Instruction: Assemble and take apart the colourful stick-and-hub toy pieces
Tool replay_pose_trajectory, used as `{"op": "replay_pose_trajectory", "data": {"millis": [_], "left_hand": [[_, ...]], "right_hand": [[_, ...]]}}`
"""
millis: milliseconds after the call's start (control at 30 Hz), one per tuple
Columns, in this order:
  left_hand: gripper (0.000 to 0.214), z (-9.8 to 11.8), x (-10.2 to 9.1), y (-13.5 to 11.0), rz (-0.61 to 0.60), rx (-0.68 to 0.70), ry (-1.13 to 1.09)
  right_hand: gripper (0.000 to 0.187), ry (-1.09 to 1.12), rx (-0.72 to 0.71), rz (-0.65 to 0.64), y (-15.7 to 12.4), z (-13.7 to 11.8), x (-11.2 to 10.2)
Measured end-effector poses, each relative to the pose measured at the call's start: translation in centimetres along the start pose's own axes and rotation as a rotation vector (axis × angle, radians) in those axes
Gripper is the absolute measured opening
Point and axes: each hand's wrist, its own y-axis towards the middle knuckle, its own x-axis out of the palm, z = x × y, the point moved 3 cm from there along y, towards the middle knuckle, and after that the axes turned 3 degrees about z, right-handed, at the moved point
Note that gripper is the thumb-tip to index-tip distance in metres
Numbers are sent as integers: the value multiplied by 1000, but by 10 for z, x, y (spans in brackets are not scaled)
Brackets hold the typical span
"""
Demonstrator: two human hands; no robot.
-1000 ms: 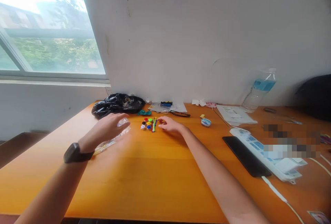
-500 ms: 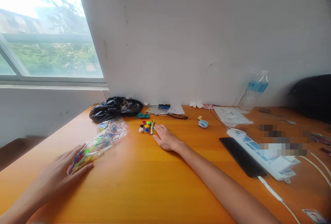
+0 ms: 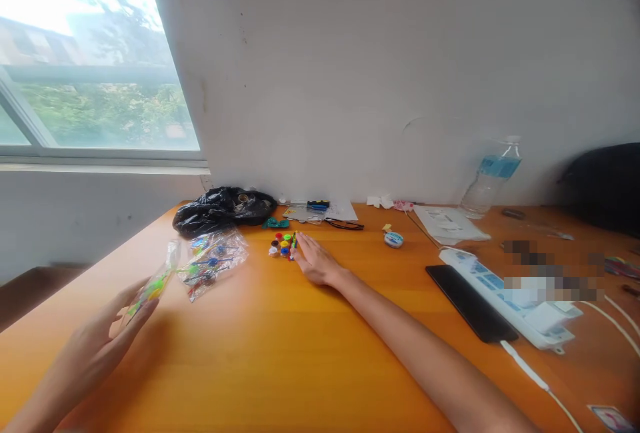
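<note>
My left hand [image 3: 113, 326] is closed on a clear plastic packet [image 3: 159, 283] with green and yellow pieces in it, lifted off the table at the left. Beyond it lies a second clear plastic packet [image 3: 215, 263] holding blue and other coloured pieces. My right hand [image 3: 317, 261] rests on its edge with fingers stretched out, against a few thin coloured sticks [image 3: 293, 246], which it partly hides. Left of the sticks stand several small pots [image 3: 285, 244] with coloured tops: red, green, yellow, blue, white and dark.
A black plastic bag [image 3: 220, 213] lies at the back left. Papers [image 3: 345, 209], glasses [image 3: 345, 224] and a small round container [image 3: 393, 240] are along the wall. On the right are a phone [image 3: 467, 303], a power strip [image 3: 500, 286], cables and a bottle [image 3: 495, 176].
My left hand has picked up one packet, parting it from the other. My right hand has turned more onto its edge beside the sticks.
</note>
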Motion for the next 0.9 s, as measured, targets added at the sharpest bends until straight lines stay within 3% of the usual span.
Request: {"op": "replay_pose_trajectory", "data": {"millis": [100, 200, 500, 733, 833, 900], "left_hand": [[60, 5, 7, -1, -94, -29, -86], [59, 14, 10, -3, -99, -23, -132], [60, 30, 6, -12, -124, 15, -309], [66, 90, 4, -12, -217, -14, -551], [61, 115, 17, -6, -257, -77, -774], [60, 125, 32, -2, -353, -105, -997]], "right_hand": [[98, 38, 10, -16, 15, -9, 2], [102, 0, 3, -27, 34, -18, 13], [87, -61, -30, 33, 62, -24, 43], [83, -68, -19, 18, 66, -32, 49], [81, -47, -31, 11, 64, -43, 43], [81, 9, -47, 78, 61, -51, 27]]}}
